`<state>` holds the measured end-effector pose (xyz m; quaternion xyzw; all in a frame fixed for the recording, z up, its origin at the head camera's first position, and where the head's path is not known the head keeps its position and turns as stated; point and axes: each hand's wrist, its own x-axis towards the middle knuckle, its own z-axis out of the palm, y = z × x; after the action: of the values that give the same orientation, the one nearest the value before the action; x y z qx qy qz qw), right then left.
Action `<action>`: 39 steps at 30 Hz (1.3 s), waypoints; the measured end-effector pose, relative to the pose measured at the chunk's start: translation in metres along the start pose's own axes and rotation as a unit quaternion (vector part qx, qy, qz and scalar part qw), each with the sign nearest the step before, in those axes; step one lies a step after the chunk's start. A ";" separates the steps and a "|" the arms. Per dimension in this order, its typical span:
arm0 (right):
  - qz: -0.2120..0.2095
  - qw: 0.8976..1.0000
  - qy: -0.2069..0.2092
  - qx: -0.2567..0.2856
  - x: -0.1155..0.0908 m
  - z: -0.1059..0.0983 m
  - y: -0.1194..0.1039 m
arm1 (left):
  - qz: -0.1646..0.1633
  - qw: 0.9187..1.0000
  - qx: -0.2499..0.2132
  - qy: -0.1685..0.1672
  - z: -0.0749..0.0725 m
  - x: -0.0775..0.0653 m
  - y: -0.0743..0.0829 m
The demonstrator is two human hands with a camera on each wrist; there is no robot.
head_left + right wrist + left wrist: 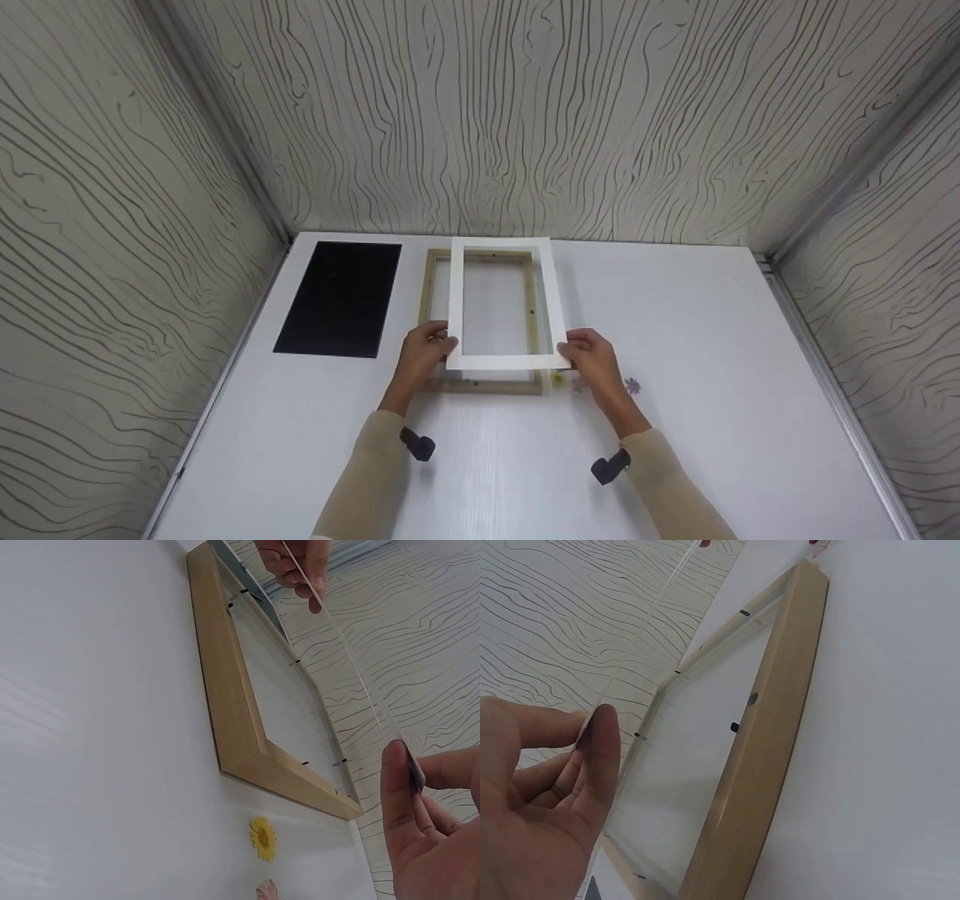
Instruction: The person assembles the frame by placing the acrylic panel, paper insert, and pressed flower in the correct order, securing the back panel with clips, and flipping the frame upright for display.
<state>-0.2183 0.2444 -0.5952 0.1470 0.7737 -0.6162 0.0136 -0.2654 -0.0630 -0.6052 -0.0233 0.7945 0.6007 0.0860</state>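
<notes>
A white picture mat (507, 362) with a rectangular opening is held up over a wooden picture frame (535, 311). My left hand (424, 356) pinches its near left corner, my right hand (594, 360) its near right corner. Both wrist views show the mat edge-on between thumb and fingers, apart from the frame below. The wooden frame (774, 735) lies on the table with small dark tabs along its inner edge. In the right wrist view a yellow flower (263, 838) lies beside the frame's corner, with a pink flower (267, 890) close by.
A black rectangular panel (339, 298) lies on the white table (697, 322), left of the frame. A small purple flower (633, 385) lies right of my right wrist. Patterned wall panels (480, 120) stand behind the table and on both sides.
</notes>
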 end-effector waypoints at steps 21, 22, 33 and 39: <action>-0.008 0.996 -0.008 -0.092 -0.003 0.029 0.014 | 0.034 0.997 0.074 0.010 -0.024 -0.002 -0.024; -0.011 0.996 -0.010 -0.090 -0.003 0.030 0.015 | 0.034 0.997 0.074 0.009 -0.025 -0.002 -0.024; -0.022 0.996 -0.020 -0.081 -0.002 0.040 0.026 | 0.023 0.995 0.094 0.019 -0.028 -0.005 -0.031; -0.025 0.997 -0.032 -0.061 -0.002 0.043 0.028 | 0.025 0.994 0.100 0.026 -0.030 -0.004 -0.030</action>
<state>-0.2164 0.2083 -0.6317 0.1069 0.8125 -0.5722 0.0325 -0.2603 -0.1001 -0.6250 -0.0096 0.8527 0.5197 0.0522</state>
